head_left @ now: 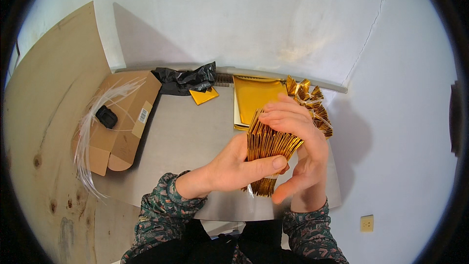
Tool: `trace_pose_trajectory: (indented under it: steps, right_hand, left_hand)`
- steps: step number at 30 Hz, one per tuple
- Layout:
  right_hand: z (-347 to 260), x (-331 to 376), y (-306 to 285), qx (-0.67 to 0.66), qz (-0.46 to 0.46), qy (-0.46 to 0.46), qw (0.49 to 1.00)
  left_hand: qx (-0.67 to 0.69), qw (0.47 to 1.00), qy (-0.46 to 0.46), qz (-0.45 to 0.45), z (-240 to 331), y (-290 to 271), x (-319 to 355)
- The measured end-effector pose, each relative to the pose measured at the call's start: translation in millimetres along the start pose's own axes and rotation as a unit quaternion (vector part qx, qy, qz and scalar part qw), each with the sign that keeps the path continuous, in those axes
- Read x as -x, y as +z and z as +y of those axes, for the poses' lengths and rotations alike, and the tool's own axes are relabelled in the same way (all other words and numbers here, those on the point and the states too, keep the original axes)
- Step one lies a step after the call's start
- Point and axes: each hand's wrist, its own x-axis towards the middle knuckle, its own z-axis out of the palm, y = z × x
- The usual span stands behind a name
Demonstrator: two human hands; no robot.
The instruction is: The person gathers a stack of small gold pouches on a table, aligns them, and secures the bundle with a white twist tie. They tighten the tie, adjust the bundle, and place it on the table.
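Note:
A thick bundle of folded gold foil paper point(271, 142) is held upright over the table, its many pleats fanned at the top. My left hand point(234, 166) is closed around its lower part, thumb across the front. A bit of clear strip point(250, 190) sticks out near the bundle's lower end. Cupped at the right side, my right hand point(305, 142) has its fingers stretched along the upper pleats and its thumb apart from them. Just behind the right hand, several gathered gold foil bundles point(312, 100) lie with clear strips around them, partly hidden.
Gold sheets point(256, 95) lie stacked at the table's back, beside a smaller gold piece point(204, 96) and a crumpled black plastic bag point(188, 78). At left, a cardboard box point(128, 137) carries clear strips point(88, 137) and a black object point(106, 116). Walls border the metal table point(181, 132).

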Motion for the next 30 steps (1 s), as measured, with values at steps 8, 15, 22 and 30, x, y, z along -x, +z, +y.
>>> trace_pose_trajectory:
  steps: [8, 15, 22, 30]
  right_hand:
    - [23.5, 8.2, 5.8, -0.034, 0.013, -0.039, 0.999]
    - [13.1, 12.5, 5.7, -0.041, 0.034, 0.029, 0.998]
    - [20.5, 12.8, 9.1, -0.022, 0.039, 0.016, 0.999]
    - [22.0, 13.7, 3.5, -0.039, 0.055, 0.003, 0.998]
  left_hand:
    - [-0.068, 0.993, 0.088, 0.048, -10.0, 4.6, 1.1]
    - [-0.23, 0.972, 0.02, 0.046, -8.3, -3.5, -3.1]
    - [-0.162, 0.986, 0.039, -0.001, -9.0, -12.5, -9.1]
    - [-0.156, 0.988, 0.014, 0.006, -8.1, -8.5, -13.6]
